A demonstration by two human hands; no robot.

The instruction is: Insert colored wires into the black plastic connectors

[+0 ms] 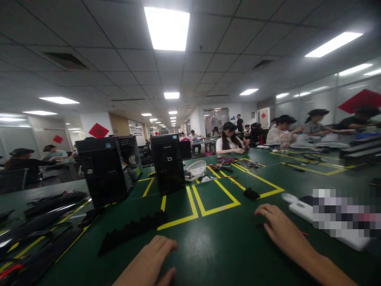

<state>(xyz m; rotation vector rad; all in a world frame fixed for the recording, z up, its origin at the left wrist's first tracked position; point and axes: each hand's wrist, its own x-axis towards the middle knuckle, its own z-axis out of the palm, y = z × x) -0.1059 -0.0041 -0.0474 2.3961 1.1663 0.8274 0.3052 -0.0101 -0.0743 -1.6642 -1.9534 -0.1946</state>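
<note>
My left hand (151, 260) lies flat on the green table (226, 246) near the front edge, fingers stretched out and holding nothing. My right hand (278, 226) rests palm down further right, fingers together and extended, a ring on one finger, with nothing in it. A long black ridged foam strip (132, 230) lies just left of and beyond my left hand. A white flat device (300, 208) lies to the right of my right hand.
Two black computer tower cases (104, 169) (168, 163) stand on the table beyond yellow tape squares (216, 194). A white basket (195, 170) and a small black part (251, 194) lie further back. Black panels (44, 202) are piled at left. Several people sit at the far tables.
</note>
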